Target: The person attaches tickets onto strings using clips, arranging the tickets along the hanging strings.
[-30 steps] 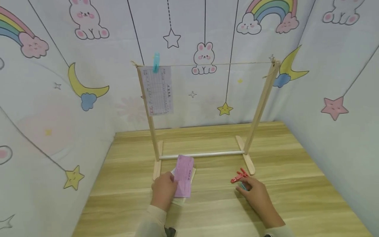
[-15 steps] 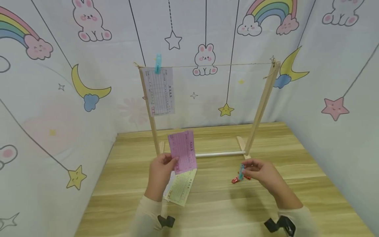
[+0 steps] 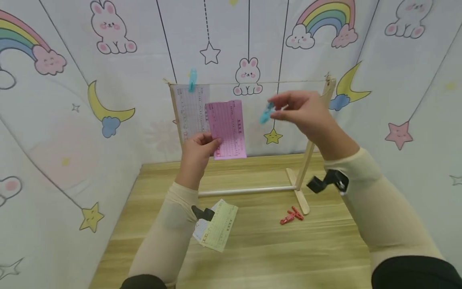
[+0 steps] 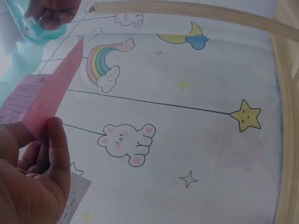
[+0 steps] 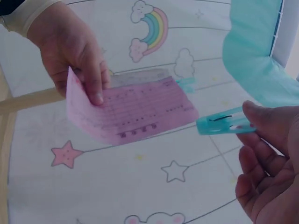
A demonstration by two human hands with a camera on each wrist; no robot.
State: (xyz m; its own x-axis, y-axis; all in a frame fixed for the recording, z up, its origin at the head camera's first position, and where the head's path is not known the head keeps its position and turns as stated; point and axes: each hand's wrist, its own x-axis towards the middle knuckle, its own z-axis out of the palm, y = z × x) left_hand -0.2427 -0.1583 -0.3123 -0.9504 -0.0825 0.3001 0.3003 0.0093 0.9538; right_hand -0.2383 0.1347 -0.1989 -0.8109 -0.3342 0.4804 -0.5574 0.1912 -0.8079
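Note:
My left hand (image 3: 196, 154) pinches a pink printed slip (image 3: 226, 128) by its lower left edge, raised in front of the rack and below the string (image 3: 231, 83). In my right hand (image 3: 306, 112) a light blue clothespin (image 3: 266, 114) is pinched between thumb and fingertips, right of the slip and apart from it. The right wrist view shows this clothespin (image 5: 224, 122) pointing toward the pink slip (image 5: 135, 109). A white printed slip (image 3: 189, 108) hangs at the string's left end from another light blue clothespin (image 3: 193, 80); the pink slip partly covers it.
A yellow-green slip (image 3: 220, 226) lies over a white one (image 3: 202, 228) on the wooden table (image 3: 260, 241). Red clothespins (image 3: 291, 216) lie near the rack's right foot (image 3: 298, 192). A white bar (image 3: 249, 190) joins the wooden posts; a patterned cloth wall stands behind.
My left hand has lifted the pink slip off the other slips, up toward the string. My right hand has raised the light blue clothespin from beside the red ones and moved it up and left.

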